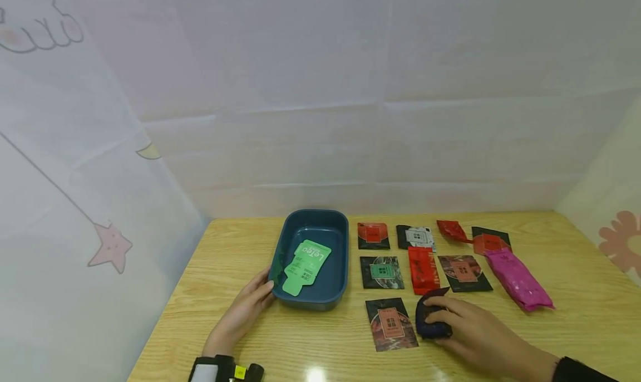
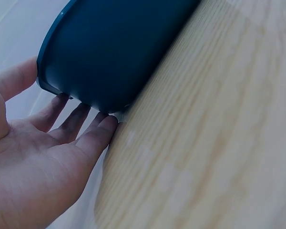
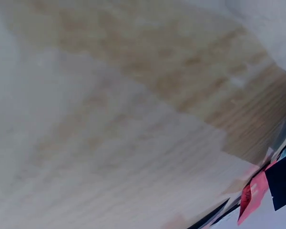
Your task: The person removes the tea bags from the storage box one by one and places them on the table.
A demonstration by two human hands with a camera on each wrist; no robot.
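My left hand point(image 1: 245, 307) rests against the near left corner of a dark blue plastic bin point(image 1: 320, 305). In the left wrist view, the thumb and extended fingertips touch the bin's outside point(image 2: 109, 47). Inside the bin lie green sachets point(image 1: 307, 262) lettered "LeTea", overlapping. Over on the right, my right hand point(image 1: 476, 329) grips a dark purple packet point(image 1: 428, 321) just above or on the table. Part of that packet is hidden by the fingers. Beside it lies a flat black sachet with an orange label point(image 1: 392, 324).
Behind the right hand, several sachets lie in loose rows: one with a green label point(image 1: 382, 272), a red packet point(image 1: 424, 270), and a black one with a red label point(image 1: 464, 273). A pink packet point(image 1: 519, 279) lies farther right. White cloth point(image 1: 300, 148) hangs behind the wooden table point(image 1: 235, 243).
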